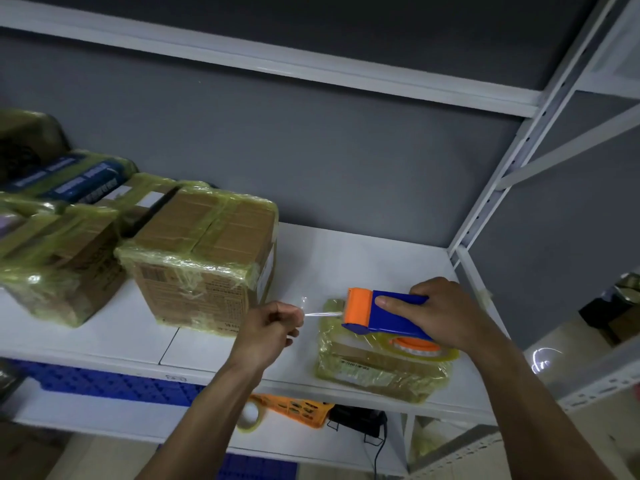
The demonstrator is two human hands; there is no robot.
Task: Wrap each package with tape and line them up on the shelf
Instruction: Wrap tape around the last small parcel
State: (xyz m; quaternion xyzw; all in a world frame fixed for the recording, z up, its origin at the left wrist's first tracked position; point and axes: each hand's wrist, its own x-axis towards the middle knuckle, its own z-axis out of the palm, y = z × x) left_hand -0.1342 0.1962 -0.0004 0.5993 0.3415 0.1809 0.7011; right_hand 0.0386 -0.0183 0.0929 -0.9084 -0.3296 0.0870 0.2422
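Right hand [446,315] is gripping the tape dispenser [394,315], left hand [273,323] is pinching the tape strip [322,314], stretching it sideways between them. The small package [374,372] is lying directly under the dispenser on the shelf [329,258], nearest the right hand.

Bare white shelf [363,258] lies open from the large taped box [204,258] across to the right upright post [485,202], back to the grey wall. At the front right, a small wrapped package [377,368] fills the edge. The tape dispenser [391,313] sits over it in the right grip [446,313]. A taut tape strand [322,314] runs to the left grip [273,323], barring the gap between box and package. More wrapped packages [59,258] crowd the left. The upper shelf [277,67] caps the headroom.
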